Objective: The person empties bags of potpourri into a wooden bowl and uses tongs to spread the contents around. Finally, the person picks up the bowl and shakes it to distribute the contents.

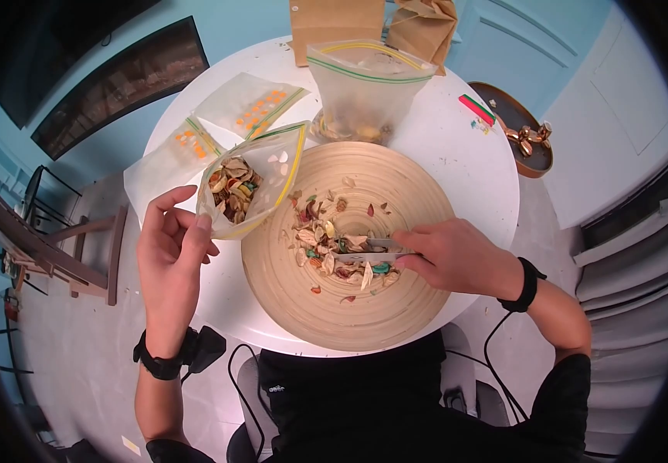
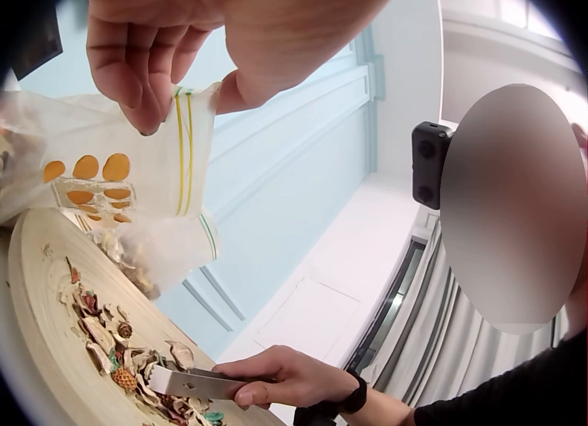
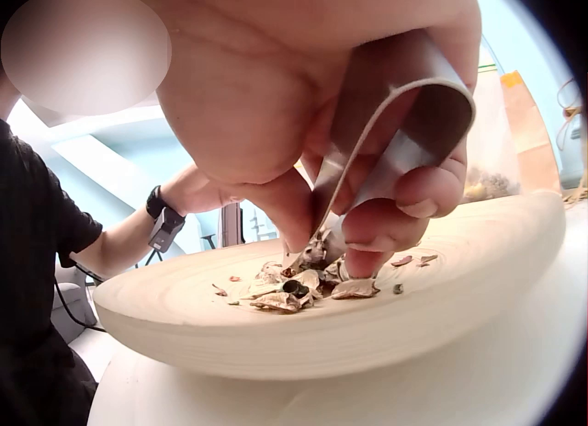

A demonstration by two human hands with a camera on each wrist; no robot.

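My left hand (image 1: 170,258) pinches the rim of a clear zip bag (image 1: 273,191) with a yellow and green seal. The bag's mouth gapes, and dried petals (image 1: 233,185) show inside it. In the left wrist view, orange ovals mark the bag's side. My right hand (image 1: 465,255) grips metal tongs (image 2: 197,384), a broad strip bent into a loop at one end. Their tips reach into a loose heap of potpourri (image 1: 314,241) with tan, red and green pieces. The heap lies on a round wooden tray (image 1: 349,328). Fingers partly hide the tongs in the right wrist view.
A larger standing zip bag (image 1: 365,89) with dried pieces sits behind the tray. Flat zip bags (image 1: 226,99) lie at the back left of the white round table (image 1: 473,193). Brown paper bags (image 1: 334,27) stand at the far edge; a red-and-green strip (image 1: 476,110) lies right.
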